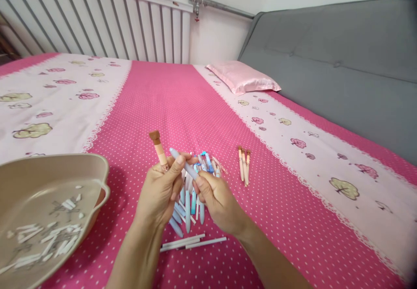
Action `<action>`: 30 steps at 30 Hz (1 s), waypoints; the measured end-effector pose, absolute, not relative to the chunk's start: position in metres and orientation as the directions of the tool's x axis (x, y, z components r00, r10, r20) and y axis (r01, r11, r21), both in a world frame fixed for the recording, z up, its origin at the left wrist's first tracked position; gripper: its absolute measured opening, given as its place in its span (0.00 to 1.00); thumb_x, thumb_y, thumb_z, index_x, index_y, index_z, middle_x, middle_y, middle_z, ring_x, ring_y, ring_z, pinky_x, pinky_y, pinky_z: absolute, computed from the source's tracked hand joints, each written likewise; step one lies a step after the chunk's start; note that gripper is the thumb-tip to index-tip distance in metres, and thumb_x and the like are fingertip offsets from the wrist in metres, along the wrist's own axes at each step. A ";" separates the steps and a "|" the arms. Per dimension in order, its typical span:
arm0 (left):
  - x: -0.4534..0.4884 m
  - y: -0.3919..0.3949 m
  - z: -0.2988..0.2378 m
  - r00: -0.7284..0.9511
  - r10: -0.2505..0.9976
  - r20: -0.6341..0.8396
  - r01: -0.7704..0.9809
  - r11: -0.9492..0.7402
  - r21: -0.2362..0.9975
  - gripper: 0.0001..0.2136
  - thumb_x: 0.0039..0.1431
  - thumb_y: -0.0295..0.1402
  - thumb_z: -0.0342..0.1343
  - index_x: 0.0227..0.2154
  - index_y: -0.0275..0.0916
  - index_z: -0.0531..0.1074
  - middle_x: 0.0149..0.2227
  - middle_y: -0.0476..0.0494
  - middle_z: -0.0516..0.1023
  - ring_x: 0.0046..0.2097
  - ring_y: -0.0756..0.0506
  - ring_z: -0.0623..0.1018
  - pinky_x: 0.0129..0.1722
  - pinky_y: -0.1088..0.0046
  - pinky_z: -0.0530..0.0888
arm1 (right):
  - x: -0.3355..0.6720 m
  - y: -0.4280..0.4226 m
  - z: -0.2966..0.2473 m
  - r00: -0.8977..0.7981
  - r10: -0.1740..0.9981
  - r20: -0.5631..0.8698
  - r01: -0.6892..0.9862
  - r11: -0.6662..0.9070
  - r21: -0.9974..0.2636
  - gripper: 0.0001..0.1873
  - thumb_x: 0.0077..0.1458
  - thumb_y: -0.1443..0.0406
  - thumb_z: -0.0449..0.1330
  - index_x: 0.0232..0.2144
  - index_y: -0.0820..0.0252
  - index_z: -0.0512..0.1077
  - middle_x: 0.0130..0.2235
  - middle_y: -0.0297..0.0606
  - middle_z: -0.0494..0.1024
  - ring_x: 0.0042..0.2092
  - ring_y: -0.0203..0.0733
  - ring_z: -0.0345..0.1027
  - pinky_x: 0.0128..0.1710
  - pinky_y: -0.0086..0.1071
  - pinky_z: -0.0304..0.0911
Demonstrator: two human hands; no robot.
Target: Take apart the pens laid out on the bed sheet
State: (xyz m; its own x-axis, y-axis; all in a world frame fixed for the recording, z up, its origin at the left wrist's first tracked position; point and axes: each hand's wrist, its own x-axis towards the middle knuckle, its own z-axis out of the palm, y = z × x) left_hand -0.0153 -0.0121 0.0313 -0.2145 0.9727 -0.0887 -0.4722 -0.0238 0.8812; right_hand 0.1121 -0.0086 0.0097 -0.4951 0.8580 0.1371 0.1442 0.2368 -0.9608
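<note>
My left hand point(160, 193) is closed around a peach pen point(159, 149) with a brown cap that stands upright above the fist. My right hand point(217, 200) pinches a pale blue pen point(184, 165) that slants up to the left, its tip against my left thumb. Under both hands lies a heap of blue and white pens point(192, 202) on the pink dotted bedspread point(182, 106). Three peach pens point(244, 164) lie side by side to the right of the heap.
A beige basin point(97, 171) holding several small white pieces sits at the lower left. A pink pillow point(243, 77) lies at the far right by the grey headboard point(342, 63). White refills point(192, 242) lie below the heap. A slatted radiator cover point(107, 24) lines the back wall.
</note>
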 end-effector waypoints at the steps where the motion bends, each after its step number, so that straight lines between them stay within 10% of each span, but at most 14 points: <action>1: -0.015 -0.012 0.031 -0.255 0.962 -0.100 -0.453 -0.028 0.891 0.14 0.42 0.39 0.66 0.26 0.32 0.74 0.21 0.48 0.76 0.11 0.61 0.54 0.10 0.83 0.50 | 0.112 -0.008 0.010 -0.469 0.862 0.190 0.243 0.333 -0.911 0.16 0.63 0.60 0.43 0.25 0.59 0.58 0.20 0.27 0.57 0.21 0.29 0.50 0.22 0.25 0.45; 7: -0.013 -0.007 0.022 -0.498 0.855 -0.142 -0.394 -0.077 0.916 0.20 0.33 0.38 0.70 0.16 0.36 0.62 0.09 0.61 0.53 0.12 0.58 0.53 0.08 0.82 0.48 | 0.111 -0.006 0.004 -0.387 0.831 0.400 0.551 0.556 -0.623 0.13 0.61 0.61 0.48 0.31 0.60 0.68 0.25 0.33 0.69 0.26 0.34 0.61 0.26 0.27 0.50; 14: -0.012 -0.003 0.027 -0.620 0.760 -0.193 -0.436 -0.129 0.891 0.25 0.26 0.34 0.72 0.15 0.38 0.56 0.10 0.63 0.53 0.12 0.59 0.53 0.09 0.83 0.51 | 0.111 -0.008 0.001 -0.246 0.856 0.456 0.450 0.517 -0.728 0.08 0.57 0.66 0.55 0.32 0.58 0.75 0.29 0.35 0.76 0.31 0.35 0.68 0.33 0.27 0.58; 22: -0.015 -0.002 0.023 -0.623 0.770 -0.135 -0.383 -0.150 0.912 0.23 0.28 0.34 0.71 0.15 0.38 0.58 0.09 0.62 0.55 0.12 0.58 0.55 0.09 0.83 0.52 | 0.110 -0.006 0.006 -0.497 0.866 0.061 0.014 0.079 -0.997 0.15 0.57 0.56 0.53 0.32 0.62 0.72 0.21 0.28 0.60 0.22 0.28 0.52 0.22 0.24 0.49; 30: -0.023 -0.012 0.035 -0.152 0.988 -0.014 -0.537 -0.071 0.840 0.20 0.48 0.35 0.63 0.45 0.38 0.72 0.34 0.42 0.79 0.14 0.60 0.58 0.10 0.84 0.58 | 0.119 0.004 0.005 -0.653 0.724 -0.221 -0.290 -0.509 -0.810 0.18 0.55 0.53 0.56 0.30 0.64 0.72 0.19 0.23 0.50 0.17 0.22 0.34 0.16 0.23 0.30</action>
State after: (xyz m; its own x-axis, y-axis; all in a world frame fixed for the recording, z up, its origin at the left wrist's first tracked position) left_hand -0.0231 -0.0118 0.0347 -0.1525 0.9882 -0.0139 -0.5371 -0.0711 0.8405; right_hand 0.1190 0.0036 0.0051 -0.6534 0.7240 -0.2212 -0.2900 -0.5093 -0.8102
